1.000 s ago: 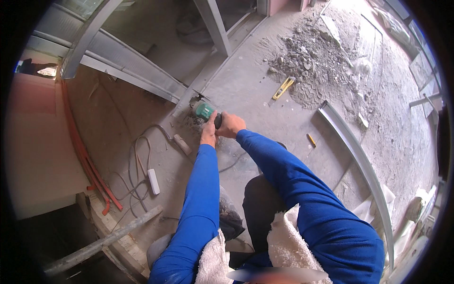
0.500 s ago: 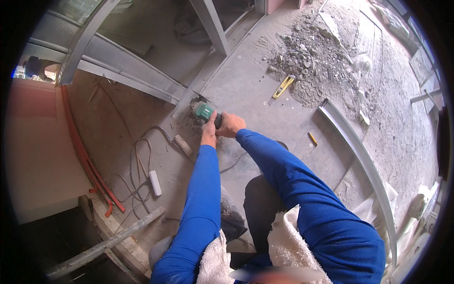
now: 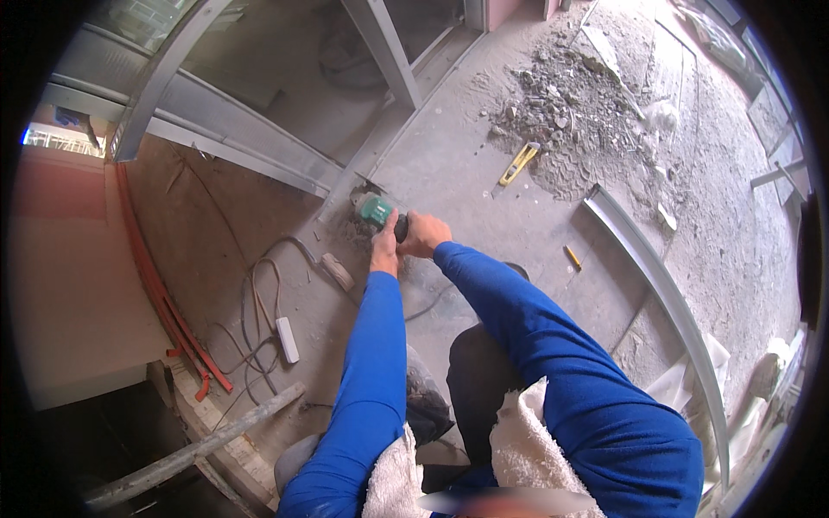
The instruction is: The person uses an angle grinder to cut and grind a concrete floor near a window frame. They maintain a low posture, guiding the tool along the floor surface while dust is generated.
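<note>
Two hands on one tool, and we pick up the action right at the green power tool [image 3: 375, 209], its front end down at the floor beside the foot of the metal frame [image 3: 250, 135]. Grey grit lies around it, and we cannot tell whether the tip touches the concrete. We see the left hand [image 3: 385, 249] closed on the tool's near end, thumb along the body, while the right hand [image 3: 425, 233] wraps around the black rear part, fingers curled in tight. Both arms reach forward in blue sleeves [image 3: 376, 345].

Moving outward, we find a pale block [image 3: 337, 271] just left of the left hand, then a looping cable [image 3: 277, 276] and a white power strip [image 3: 287, 340] on the floor. Over to the right, we spot a yellow utility knife [image 3: 519, 164] lying next to a heap of rubble [image 3: 566, 112], and nearer us a small yellow stick [image 3: 572, 257]. Beyond that runs a long metal channel [image 3: 661, 281], bent by the lens. Far left, we have orange tubes [image 3: 155, 272] along the wall, and below them a grey pole [image 3: 194, 446] crossing a dark opening.
</note>
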`<act>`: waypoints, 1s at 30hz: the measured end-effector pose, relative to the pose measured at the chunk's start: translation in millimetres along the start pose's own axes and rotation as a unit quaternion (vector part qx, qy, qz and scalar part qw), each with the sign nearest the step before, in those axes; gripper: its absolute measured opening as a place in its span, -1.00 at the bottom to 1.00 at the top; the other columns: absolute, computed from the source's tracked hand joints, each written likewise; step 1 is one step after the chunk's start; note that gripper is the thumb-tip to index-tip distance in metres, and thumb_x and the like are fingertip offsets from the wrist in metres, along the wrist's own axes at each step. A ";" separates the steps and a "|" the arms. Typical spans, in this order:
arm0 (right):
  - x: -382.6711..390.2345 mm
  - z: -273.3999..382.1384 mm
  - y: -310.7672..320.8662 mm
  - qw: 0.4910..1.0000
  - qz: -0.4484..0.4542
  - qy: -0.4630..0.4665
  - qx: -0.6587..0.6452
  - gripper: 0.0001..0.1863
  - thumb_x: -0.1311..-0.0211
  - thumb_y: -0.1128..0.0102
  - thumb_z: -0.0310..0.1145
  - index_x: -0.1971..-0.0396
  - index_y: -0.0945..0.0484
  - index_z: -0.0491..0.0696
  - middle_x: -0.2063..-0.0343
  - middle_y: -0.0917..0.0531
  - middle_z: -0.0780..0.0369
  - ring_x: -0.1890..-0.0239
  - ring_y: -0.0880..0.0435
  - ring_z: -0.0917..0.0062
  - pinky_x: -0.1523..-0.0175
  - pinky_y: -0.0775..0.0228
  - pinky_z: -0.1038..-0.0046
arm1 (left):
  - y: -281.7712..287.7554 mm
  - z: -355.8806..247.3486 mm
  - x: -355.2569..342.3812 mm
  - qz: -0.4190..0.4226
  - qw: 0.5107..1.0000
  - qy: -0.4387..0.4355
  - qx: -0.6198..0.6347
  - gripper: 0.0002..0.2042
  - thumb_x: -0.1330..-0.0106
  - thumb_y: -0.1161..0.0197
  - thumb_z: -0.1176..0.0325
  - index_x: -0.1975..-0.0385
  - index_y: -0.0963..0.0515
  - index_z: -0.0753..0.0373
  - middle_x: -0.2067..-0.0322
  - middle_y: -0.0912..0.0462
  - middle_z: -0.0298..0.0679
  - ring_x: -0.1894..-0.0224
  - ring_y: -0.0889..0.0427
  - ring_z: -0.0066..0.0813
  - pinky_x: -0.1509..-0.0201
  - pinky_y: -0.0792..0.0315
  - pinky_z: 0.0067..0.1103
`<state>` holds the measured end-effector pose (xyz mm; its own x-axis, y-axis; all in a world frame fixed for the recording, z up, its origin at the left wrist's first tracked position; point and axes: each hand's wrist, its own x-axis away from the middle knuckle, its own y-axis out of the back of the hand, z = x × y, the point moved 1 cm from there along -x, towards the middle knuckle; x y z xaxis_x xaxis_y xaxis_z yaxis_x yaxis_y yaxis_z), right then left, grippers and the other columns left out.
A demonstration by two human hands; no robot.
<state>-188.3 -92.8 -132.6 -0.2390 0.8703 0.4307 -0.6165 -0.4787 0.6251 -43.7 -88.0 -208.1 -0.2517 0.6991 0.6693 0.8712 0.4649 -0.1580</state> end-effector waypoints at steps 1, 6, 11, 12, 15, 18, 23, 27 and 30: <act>0.1 0.2 0.2 1.000 0.001 -0.003 -0.003 -0.36 0.07 -0.47 -0.02 0.03 -0.58 -0.11 0.13 -0.76 -0.05 0.03 -0.76 0.02 -0.08 -0.61 0.08 | 0.9 1.4 -2.9 -0.004 1.000 0.009 -0.005 -0.40 -0.26 -0.56 0.03 -0.05 -0.60 0.46 0.00 -0.70 -0.12 0.05 -0.73 -0.27 -0.03 -0.65 -0.34; -0.6 -0.1 -1.1 1.000 0.003 -0.004 0.001 -0.36 0.08 -0.47 -0.04 0.02 -0.58 -0.11 0.13 -0.76 -0.05 0.04 -0.76 0.02 -0.08 -0.61 0.08 | 4.6 8.9 -11.0 -0.006 1.000 0.005 0.018 -0.49 -0.27 -0.55 0.06 0.02 -0.64 0.39 0.07 -0.74 -0.16 0.10 -0.76 -0.27 0.01 -0.69 -0.33; -2.1 -1.5 -2.9 1.000 -0.001 -0.010 0.009 -0.37 0.09 -0.47 -0.06 0.02 -0.58 -0.10 0.13 -0.76 -0.05 0.03 -0.76 0.02 -0.08 -0.61 0.08 | 7.3 12.0 -17.1 0.009 0.999 0.010 0.044 -0.50 -0.26 -0.56 0.08 0.02 -0.63 0.38 0.08 -0.74 -0.17 0.12 -0.76 -0.27 0.03 -0.69 -0.33; -2.3 -1.5 -2.7 1.000 -0.003 -0.002 0.004 -0.38 0.09 -0.47 -0.06 0.02 -0.58 -0.09 0.13 -0.76 -0.04 0.03 -0.76 0.02 -0.08 -0.61 0.08 | 8.0 12.4 -17.9 0.016 0.999 0.012 0.051 -0.46 -0.24 -0.58 0.10 -0.02 -0.61 0.41 0.05 -0.71 -0.15 0.09 -0.74 -0.26 0.00 -0.66 -0.33; -1.9 -2.1 -2.5 1.000 0.002 -0.006 -0.001 -0.38 0.09 -0.47 -0.06 0.02 -0.58 -0.09 0.13 -0.77 -0.04 0.03 -0.76 0.03 -0.08 -0.61 0.08 | 8.2 12.9 -19.1 0.013 0.999 0.009 0.044 -0.52 -0.27 -0.55 0.10 0.02 -0.63 0.37 0.09 -0.73 -0.16 0.13 -0.76 -0.27 0.05 -0.69 -0.32; -2.7 -2.8 -2.2 1.000 0.009 -0.012 -0.004 -0.37 0.10 -0.47 -0.06 0.01 -0.58 -0.09 0.12 -0.77 -0.03 0.02 -0.76 0.03 -0.09 -0.61 0.08 | 6.5 11.6 -16.6 0.009 0.999 0.013 0.041 -0.55 -0.30 -0.53 0.09 0.05 -0.64 0.35 0.12 -0.76 -0.18 0.17 -0.78 -0.27 0.08 -0.71 -0.31; -5.2 -5.5 -5.0 1.000 0.011 -0.015 -0.002 -0.34 0.11 -0.49 -0.03 0.00 -0.59 -0.09 0.11 -0.77 -0.04 0.01 -0.76 0.04 -0.10 -0.61 0.09 | 2.0 6.1 -7.5 0.011 0.998 0.020 0.062 -0.47 -0.26 -0.57 0.15 -0.06 -0.59 0.42 0.00 -0.69 -0.12 0.04 -0.72 -0.24 -0.06 -0.65 -0.33; -7.2 -8.4 -6.9 1.000 0.003 -0.004 -0.009 -0.28 0.14 -0.50 0.05 0.01 -0.58 -0.12 0.14 -0.76 -0.08 0.02 -0.74 -0.01 -0.10 -0.59 0.08 | -0.1 3.9 -3.7 0.007 0.998 0.025 0.060 -0.46 -0.26 -0.58 0.16 -0.08 -0.59 0.43 -0.01 -0.69 -0.12 0.02 -0.71 -0.24 -0.09 -0.63 -0.33; -8.2 -9.9 -7.3 1.000 0.005 -0.004 -0.008 -0.28 0.13 -0.49 0.06 0.01 -0.59 -0.12 0.13 -0.76 -0.08 0.02 -0.74 -0.01 -0.10 -0.58 0.07 | -1.2 4.3 -3.4 0.011 0.997 0.024 0.066 -0.45 -0.26 -0.58 0.16 -0.09 -0.58 0.44 -0.03 -0.68 -0.12 -0.01 -0.69 -0.24 -0.13 -0.62 -0.33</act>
<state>-189.3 -95.3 -147.1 -0.2382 0.8647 0.4421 -0.6263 -0.4847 0.6106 -45.7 -88.6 -213.3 -0.2099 0.6839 0.6988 0.8120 0.5200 -0.2651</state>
